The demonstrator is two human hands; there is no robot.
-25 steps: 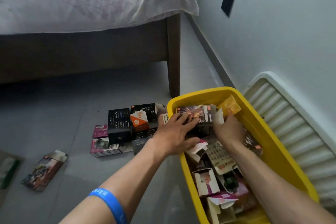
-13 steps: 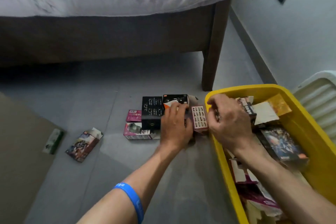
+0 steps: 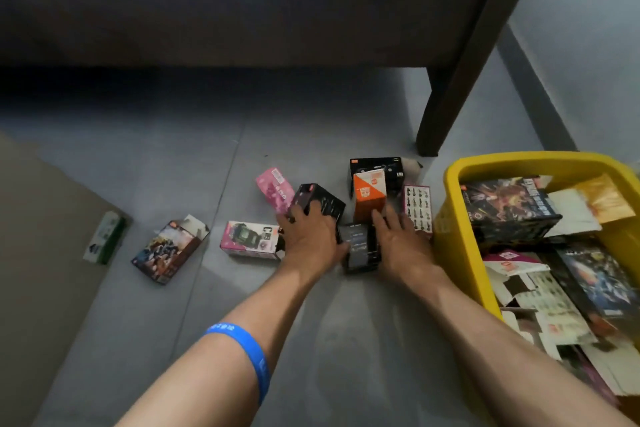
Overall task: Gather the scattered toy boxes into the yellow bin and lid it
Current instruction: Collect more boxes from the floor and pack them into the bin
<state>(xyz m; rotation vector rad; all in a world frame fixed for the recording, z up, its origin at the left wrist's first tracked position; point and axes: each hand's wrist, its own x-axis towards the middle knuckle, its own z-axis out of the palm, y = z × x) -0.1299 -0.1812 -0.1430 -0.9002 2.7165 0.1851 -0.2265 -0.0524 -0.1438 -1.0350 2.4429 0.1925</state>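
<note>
Both hands work the gathering step on the floor: left hand (image 3: 310,239) clasps a tilted black box (image 3: 320,202), right hand (image 3: 403,243) lies open on another dark box (image 3: 360,246) beside the part-filled yellow bin (image 3: 450,243), where both boxes should go next.

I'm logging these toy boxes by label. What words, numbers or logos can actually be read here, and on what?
"C" plus one unclear character: side of the pink-and-white box by the left hand.
Robot-face logo, no legible words: orange box.
White characters, blurred: blue wristband.
Title print, blurred: dark box in the yellow bin.
Print on every other box: too small or blurred.
</note>
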